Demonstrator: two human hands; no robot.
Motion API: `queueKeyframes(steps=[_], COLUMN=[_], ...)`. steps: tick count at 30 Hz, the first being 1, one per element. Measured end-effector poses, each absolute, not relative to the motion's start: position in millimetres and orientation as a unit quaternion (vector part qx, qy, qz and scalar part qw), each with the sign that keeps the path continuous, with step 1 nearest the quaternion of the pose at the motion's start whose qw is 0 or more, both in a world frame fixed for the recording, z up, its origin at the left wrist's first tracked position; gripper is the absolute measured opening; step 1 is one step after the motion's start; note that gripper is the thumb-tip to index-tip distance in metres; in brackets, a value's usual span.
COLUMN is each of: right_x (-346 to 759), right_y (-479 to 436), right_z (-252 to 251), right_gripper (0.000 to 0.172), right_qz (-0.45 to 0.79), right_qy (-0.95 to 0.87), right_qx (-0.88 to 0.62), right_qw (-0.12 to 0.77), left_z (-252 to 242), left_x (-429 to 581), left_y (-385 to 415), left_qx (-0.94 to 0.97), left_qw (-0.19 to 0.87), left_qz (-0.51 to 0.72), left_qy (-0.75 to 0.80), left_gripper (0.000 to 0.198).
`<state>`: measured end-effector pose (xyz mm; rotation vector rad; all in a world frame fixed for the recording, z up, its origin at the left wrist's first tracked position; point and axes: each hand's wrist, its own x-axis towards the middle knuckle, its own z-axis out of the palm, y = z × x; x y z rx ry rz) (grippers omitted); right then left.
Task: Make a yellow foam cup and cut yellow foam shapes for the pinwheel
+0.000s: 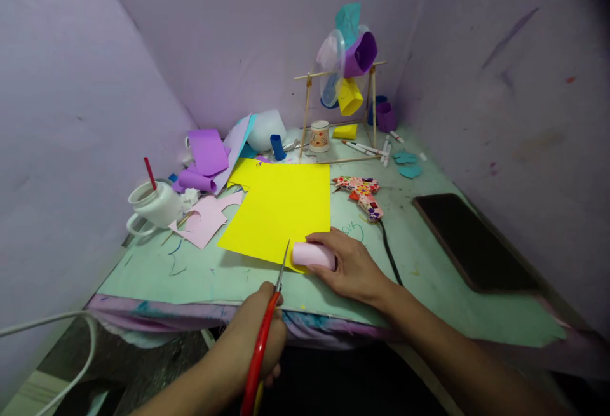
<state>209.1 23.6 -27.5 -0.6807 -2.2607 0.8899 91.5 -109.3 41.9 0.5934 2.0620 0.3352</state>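
Observation:
A pair of red-handled scissors (261, 346) is in my left hand (260, 324), with its blades pointing up and away over the near edge of a yellow paper sheet (286, 206). The blades look closed or nearly so. My right hand (355, 263) is closed round a small pale pink paper roll (312, 255), which lies on the sheet's near right corner. The scissor tip is just left of the roll, and I cannot tell whether it touches the paper.
A floral glue gun (362, 194) with a black cord lies right of the sheet; a dark tablet (471, 241) is farther right. Pink scraps (204, 222) and a white pot (155, 206) stand left. Behind rises a stick frame (307, 108) carrying coloured paper cups (359, 54).

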Motion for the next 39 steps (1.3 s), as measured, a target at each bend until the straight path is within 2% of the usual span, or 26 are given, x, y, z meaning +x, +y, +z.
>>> queueKeyframes(steps=[25, 30, 35, 37, 39], right_x=[209.6, 217.4, 224.1, 223.0, 220.2], right_y=[21.6, 26.3, 31.3, 33.6, 39.2], right_z=[-24.5, -22.0, -10.3, -4.6, -0.4], right_gripper=[0.037, 0.036, 0.025, 0.018, 0.019], right_qz=[0.329, 0.317, 0.414, 0.476, 0.518], right_qy=[-0.856, -0.851, -0.78, -0.729, -0.676], right_qx=[-0.262, -0.249, -0.25, -0.293, -0.36], right_qw=[0.299, 0.335, 0.398, 0.396, 0.38], left_z=[38.9, 47.0, 44.4, 43.3, 44.8], left_x=[69.9, 67.3, 58.2, 55.2, 53.0], left_y=[-107.1, -106.1, -115.9, -121.9, -126.0], left_qx=[0.225, 0.172, 0.182, 0.215, 0.242], left_qw=[0.538, 0.572, 0.589, 0.583, 0.573], left_qz=[0.182, 0.235, 0.312, 0.359, 0.39], left_qy=[0.792, 0.767, 0.723, 0.697, 0.679], left_gripper=[0.028, 0.032, 0.04, 0.04, 0.034])
